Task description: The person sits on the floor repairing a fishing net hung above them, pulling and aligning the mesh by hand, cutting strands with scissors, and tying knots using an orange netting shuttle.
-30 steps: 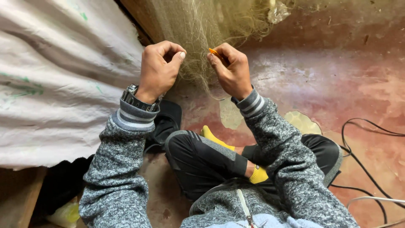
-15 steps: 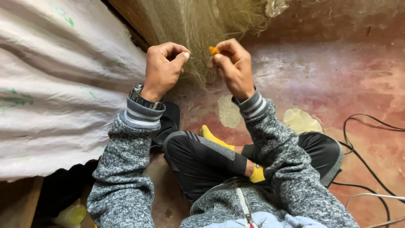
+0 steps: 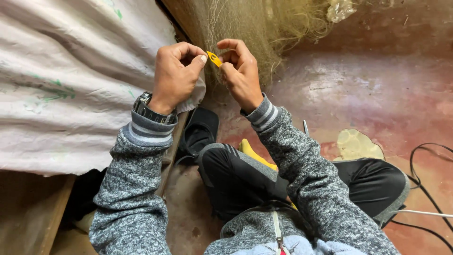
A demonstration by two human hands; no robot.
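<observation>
Pinched between the fingertips of the right hand (image 3: pixel 241 71), a small yellow netting needle (image 3: pixel 214 59) sits tilted just in front of a hanging fishing net (image 3: pixel 255 28), high in the middle of the view. The right thumb and forefinger close on the needle's right end, and the other fingers curl in behind it. The left hand (image 3: pixel 175 75) is curled into a loose fist just beside the needle, its thumb tip nearly touching the yellow point; fine strands of the net seem to run through its closed fingers, though how firmly it grips them cannot be told. The net falls in a pale, tangled, straw-coloured sheet from the top edge down behind both hands.

On the left wrist sits a dark wristwatch (image 3: pixel 150 111), above the striped cuff of a grey speckled sweater (image 3: pixel 132 198) that covers both arms. Below the hands, the person sits cross-legged in black trousers (image 3: pixel 236 179), with a yellow sock (image 3: pixel 255 153) showing between the legs. A large white woven sack (image 3: pixel 71 80) fills the left side, touching the left hand's edge. A dark shoe (image 3: pixel 200 132) lies beneath the hands on the reddish, worn floor (image 3: pixel 377 89). Black cables (image 3: pixel 424 179) loop at the right edge.
</observation>
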